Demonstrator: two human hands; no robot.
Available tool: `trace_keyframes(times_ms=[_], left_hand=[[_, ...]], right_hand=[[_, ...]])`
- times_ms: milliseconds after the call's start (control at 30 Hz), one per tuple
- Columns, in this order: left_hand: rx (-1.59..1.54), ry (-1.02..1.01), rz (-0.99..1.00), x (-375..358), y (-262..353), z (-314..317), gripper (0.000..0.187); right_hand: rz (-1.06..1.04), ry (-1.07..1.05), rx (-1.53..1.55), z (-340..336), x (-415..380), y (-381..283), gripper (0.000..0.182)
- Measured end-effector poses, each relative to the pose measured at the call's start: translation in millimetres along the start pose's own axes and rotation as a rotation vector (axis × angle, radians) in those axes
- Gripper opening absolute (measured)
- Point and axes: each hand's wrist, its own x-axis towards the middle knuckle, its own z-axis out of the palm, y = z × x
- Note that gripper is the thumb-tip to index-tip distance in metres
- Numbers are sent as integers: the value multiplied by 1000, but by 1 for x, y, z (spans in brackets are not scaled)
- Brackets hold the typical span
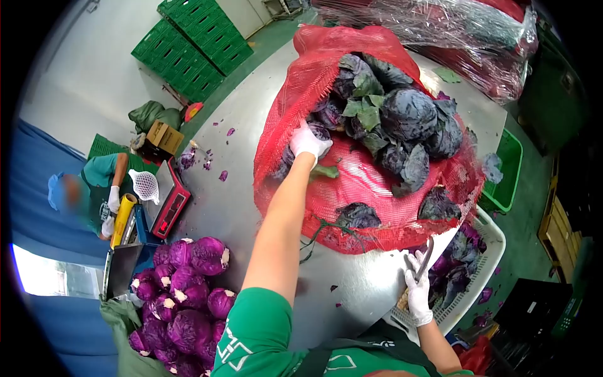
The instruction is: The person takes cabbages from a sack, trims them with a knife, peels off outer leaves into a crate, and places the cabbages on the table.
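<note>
My gloved left hand (309, 143) reaches into a red mesh bag (276, 135) that lies spread on the metal table. Its fingers and thumb are around a dark red cabbage (320, 130) at the bag's left side; the fingertips are partly hidden. More red cabbages (408, 114) with dull outer leaves fill the bag, some green leaves (364, 112) among them. Low on the right, my gloved right hand (418, 292) is closed on a knife (428, 256), blade pointing up. Beside that hand stands a white crate (496, 242) holding purple leaves.
Trimmed red cabbages (188, 283) are piled at the lower left. A red scale (171, 201) stands near a co-worker (103, 188) holding a white net. Leaf scraps dot the table (235, 173). A green crate (512, 169) stands right, below the table edge; stacked green crates (195, 47) stand behind.
</note>
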Motion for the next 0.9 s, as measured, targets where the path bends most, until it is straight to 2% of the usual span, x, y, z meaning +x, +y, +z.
trace_keyframes(times_ms=[33,100,133,167,233,300,367,400,433,467,500,533,567,633,667,700,767,800,833,900], left_hand=[[6,-21,-1,-9,5,-9,119],[-322,-89,75,-38,6,-31,115],[-523,-63,191,-46,3,-34,111],[-883,-130,202,-59,2,-34,99],[-1332,-384,121,-96,7,-55,83],[-1722,-686,97,-151,13,-78,57],[-1967,-906,11,-187,3,-63,47],[-2085,-988,-97,-208,-1,-51,48],[-2321,-1238,-64,-223,-11,-34,51],[-2360,-1275,-125,-248,-10,-32,51],[-2397,-1313,-192,-272,-9,-30,51],[-2421,-1357,-169,-291,-11,-22,55],[-2409,-1386,-202,-310,-8,-21,55],[-2181,-1211,-533,-344,-4,-24,63],[-2204,-1294,-553,-354,-7,-16,69],[-2146,-1464,-541,-360,-17,-12,68],[-1925,-1503,-591,-369,-35,1,70],[-1817,-1427,-539,-376,-28,-10,69],[-1798,-1473,-474,-378,-32,-8,61],[-1543,-1116,-250,-395,-29,-3,53]], right_hand=[[40,11,139,0,1,-1,40],[7,7,3,-4,3,2,40],[19,2,5,-4,2,0,40],[30,-2,7,-4,3,-3,41],[61,-52,-6,-8,2,-14,41],[42,-62,59,-14,5,-4,42],[223,-66,374,-12,7,-12,40],[182,-106,327,-9,3,-33,40],[164,-109,334,-2,0,-43,42],[224,-151,308,0,-8,-80,52],[114,-178,449,7,-12,-74,68],[48,-264,392,5,-15,-79,79],[-1,-267,288,9,-28,-105,83],[-245,-256,-131,4,-33,-86,87],[-169,-240,-21,3,-40,-79,83],[-94,-216,95,2,-48,-73,80],[41,-152,310,2,-65,-67,69],[82,-93,314,3,-72,-64,52],[151,24,258,3,-79,-63,40],[49,104,138,9,-84,-35,22]])
